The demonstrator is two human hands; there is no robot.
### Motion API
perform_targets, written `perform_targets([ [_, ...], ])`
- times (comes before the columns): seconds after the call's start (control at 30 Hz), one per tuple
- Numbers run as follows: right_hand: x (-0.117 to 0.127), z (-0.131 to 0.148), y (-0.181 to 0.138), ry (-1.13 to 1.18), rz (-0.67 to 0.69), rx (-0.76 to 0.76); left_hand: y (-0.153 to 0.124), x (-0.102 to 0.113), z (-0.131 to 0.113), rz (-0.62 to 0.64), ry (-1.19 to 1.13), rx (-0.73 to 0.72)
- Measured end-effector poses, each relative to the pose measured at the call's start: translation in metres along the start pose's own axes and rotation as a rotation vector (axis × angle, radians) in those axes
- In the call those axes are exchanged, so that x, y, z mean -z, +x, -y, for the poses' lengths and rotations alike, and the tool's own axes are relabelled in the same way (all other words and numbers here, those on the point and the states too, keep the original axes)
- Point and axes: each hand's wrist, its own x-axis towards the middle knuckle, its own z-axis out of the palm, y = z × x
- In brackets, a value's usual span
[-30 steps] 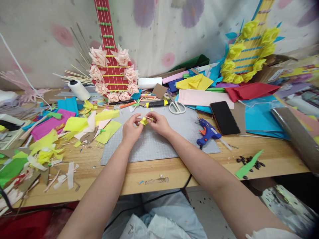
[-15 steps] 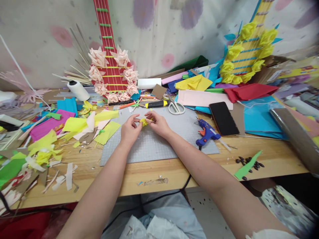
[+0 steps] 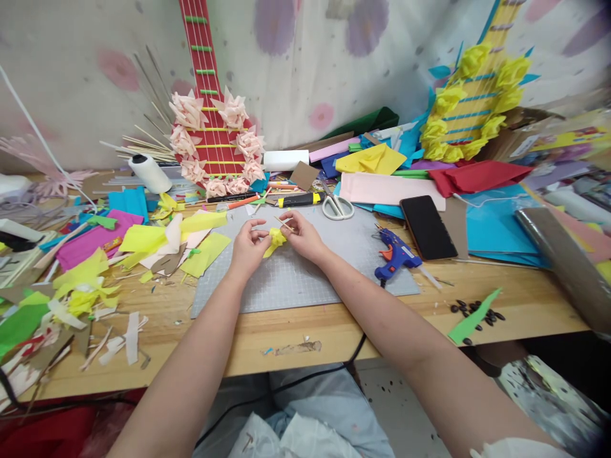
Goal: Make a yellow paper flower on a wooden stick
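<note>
Over the grey cutting mat [image 3: 310, 280], my left hand [image 3: 247, 247] and my right hand [image 3: 304, 237] meet around a small piece of yellow crepe paper [image 3: 275, 240]. Both hands pinch it from either side, fingers curled. A thin wooden stick [image 3: 284, 223] pokes out between my right fingers, just above the paper. The paper hangs down a little between the two hands.
A blue glue gun [image 3: 395, 254] and a black phone [image 3: 428, 226] lie right of the mat. White scissors [image 3: 337, 205] and a yellow-black marker [image 3: 300, 199] sit behind it. Paper scraps [image 3: 86, 280] cover the left; a red paper guitar [image 3: 210, 121] and a yellow one [image 3: 472, 102] lean at the back.
The yellow paper has been worked between my fingers and now hangs lower and more unfolded. My hands stay in the same place over the mat.
</note>
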Motion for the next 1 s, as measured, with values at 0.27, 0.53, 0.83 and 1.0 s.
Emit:
perform_targets([
  [0.27,0.0006,-0.0026,0.0013,-0.013,-0.052,0.012,-0.0017,0.0018,-0.0034,-0.031,0.155,-0.153],
  [0.53,0.0021,-0.0031,0.0019,0.000,-0.016,0.055,0.0000,0.0016,-0.0002,0.018,0.141,-0.211],
  [0.83,0.0019,-0.0018,0.0005,-0.006,0.003,0.049,0.0011,0.0028,0.0031,-0.006,0.180,-0.260],
  [1.0,0.0051,0.0032,-0.0020,-0.140,-0.043,0.087,-0.0018,0.0066,-0.0017,-0.143,0.304,-0.319],
])
